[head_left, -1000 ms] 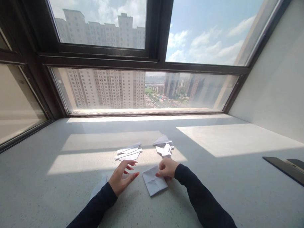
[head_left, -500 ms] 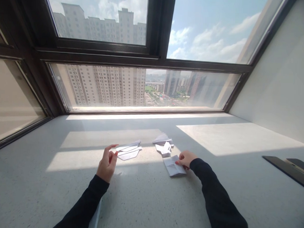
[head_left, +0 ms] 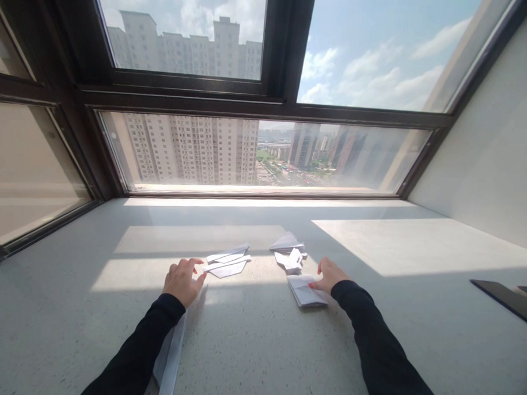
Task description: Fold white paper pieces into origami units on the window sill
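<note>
My left hand (head_left: 183, 281) is open above the sill, thumb and fingers apart, beside the tail of two white folded paper planes (head_left: 230, 268). Whether the thumb touches the nearer plane I cannot tell. On the right, my right hand (head_left: 329, 276) has its thumb at the edge of a folded paper square (head_left: 305, 292), with the index finger lifted away from it. The square lies flat on the sill. Just behind it sit a small folded paper figure (head_left: 290, 260) and another pointed paper fold (head_left: 287, 242), close together.
Under my left forearm lies a long white folded paper piece (head_left: 172, 355), partly hidden. A dark flat object (head_left: 502, 299) rests at the right edge. The pale speckled sill (head_left: 249, 347) runs back to the framed window (head_left: 266, 109), with a wall (head_left: 498, 154) at right.
My right hand has loosened from the paper square, its fingers now spread. My left fingers have turned palm-down and lowered beside the planes. The view has shifted slightly left.
</note>
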A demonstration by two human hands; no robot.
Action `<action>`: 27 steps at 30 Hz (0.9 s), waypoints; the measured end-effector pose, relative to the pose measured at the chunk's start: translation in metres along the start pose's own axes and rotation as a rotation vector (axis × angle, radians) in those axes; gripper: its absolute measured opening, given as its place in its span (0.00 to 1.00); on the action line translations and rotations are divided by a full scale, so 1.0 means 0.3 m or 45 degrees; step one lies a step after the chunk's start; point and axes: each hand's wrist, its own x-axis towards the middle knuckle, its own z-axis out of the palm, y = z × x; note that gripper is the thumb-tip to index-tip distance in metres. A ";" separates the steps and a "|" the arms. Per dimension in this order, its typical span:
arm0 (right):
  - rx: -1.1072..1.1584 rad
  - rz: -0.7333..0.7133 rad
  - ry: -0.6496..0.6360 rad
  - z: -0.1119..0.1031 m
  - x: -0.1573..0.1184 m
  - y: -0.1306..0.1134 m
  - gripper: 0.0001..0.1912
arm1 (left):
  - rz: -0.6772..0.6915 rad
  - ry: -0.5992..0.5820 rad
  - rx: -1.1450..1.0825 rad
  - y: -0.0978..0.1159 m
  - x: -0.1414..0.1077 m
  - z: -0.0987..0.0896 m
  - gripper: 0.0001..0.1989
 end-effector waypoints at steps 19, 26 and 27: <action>0.694 -0.901 -0.033 0.209 -0.240 -0.428 0.14 | -0.103 -0.735 -0.745 -0.028 0.001 -0.084 0.22; 1.166 -0.563 -0.312 0.225 -0.219 -0.430 0.06 | -0.155 -0.218 -1.518 0.099 0.000 -0.030 0.18; 1.249 -0.502 -0.302 0.224 -0.211 -0.429 0.04 | -0.152 -0.229 -1.528 0.101 0.000 -0.020 0.18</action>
